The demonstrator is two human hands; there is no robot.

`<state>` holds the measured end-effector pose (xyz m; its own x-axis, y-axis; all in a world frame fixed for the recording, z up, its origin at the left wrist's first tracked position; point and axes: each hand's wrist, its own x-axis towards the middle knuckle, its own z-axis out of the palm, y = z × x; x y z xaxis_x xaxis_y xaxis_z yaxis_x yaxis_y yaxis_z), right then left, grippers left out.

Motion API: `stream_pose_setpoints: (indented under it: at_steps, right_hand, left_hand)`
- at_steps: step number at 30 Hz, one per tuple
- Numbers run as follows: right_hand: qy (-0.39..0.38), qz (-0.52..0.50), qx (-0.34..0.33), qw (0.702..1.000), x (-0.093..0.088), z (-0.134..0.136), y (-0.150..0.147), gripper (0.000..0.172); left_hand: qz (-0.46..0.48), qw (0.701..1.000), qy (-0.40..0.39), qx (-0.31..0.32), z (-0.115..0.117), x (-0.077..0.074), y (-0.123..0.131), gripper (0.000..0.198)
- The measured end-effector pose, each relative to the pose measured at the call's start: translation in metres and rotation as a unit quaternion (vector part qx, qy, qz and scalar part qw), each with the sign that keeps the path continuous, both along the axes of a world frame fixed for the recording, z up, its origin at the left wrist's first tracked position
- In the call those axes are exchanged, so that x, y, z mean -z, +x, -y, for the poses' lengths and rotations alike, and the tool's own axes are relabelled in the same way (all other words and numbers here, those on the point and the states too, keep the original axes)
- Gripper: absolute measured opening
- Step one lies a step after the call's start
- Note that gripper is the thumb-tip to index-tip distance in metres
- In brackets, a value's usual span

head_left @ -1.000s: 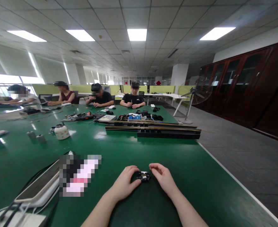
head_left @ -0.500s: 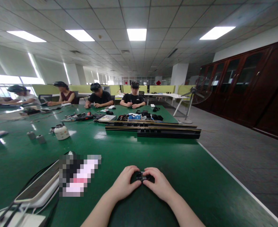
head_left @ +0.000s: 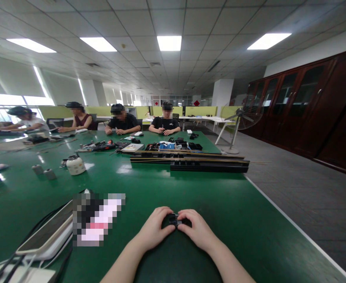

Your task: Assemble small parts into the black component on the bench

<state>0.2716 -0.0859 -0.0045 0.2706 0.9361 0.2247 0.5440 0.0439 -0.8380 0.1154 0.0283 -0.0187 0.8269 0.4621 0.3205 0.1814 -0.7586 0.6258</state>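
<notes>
Both hands meet over the green table, close in front of me. Between them is a small black part with shiny bits; its kind is too small to make out. My left hand curls round its left side, thumb at the near edge and fingers at the far edge. From the right, my right hand grips it the same way. The fingers cover much of the part.
Left of my hands lie a phone-like device in a white case with cables and a blurred-out item. Farther off stand a white jar and two grey cylinders. Long black rails with thin rods lie ahead. Several people sit beyond.
The view has shifted very slightly. Both hands stay on the small black part, which looks turned a little between the fingers.
</notes>
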Motion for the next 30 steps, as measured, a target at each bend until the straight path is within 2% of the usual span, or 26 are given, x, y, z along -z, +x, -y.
stream_pose_setpoints:
  at_steps: [7, 15, 19, 26, 30]
  right_hand:
    - [-0.001, -0.004, 0.000, 1.000, 0.004, -0.001, 0.003, 0.021]
    - [0.009, -0.012, 0.001, 1.000, 0.004, -0.002, 0.001, 0.016]
    - [0.017, -0.073, 0.022, 0.997, 0.002, -0.002, 0.004, 0.014]
    - [0.021, -0.161, 0.042, 0.986, 0.011, -0.008, 0.017, 0.026]
    - [0.030, -0.238, 0.041, 0.970, 0.013, -0.011, 0.020, 0.031]
  left_hand:
    - [0.003, 1.000, -0.002, 0.002, 0.000, 0.001, -0.001, 0.033]
    - [0.004, 1.000, 0.001, 0.001, -0.001, 0.003, -0.001, 0.032]
    - [0.001, 1.000, -0.003, -0.002, 0.000, 0.002, -0.001, 0.032]
    - [-0.005, 1.000, -0.004, 0.000, 0.000, 0.000, -0.002, 0.032]
    - [-0.007, 1.000, -0.002, 0.000, 0.000, -0.001, -0.002, 0.033]
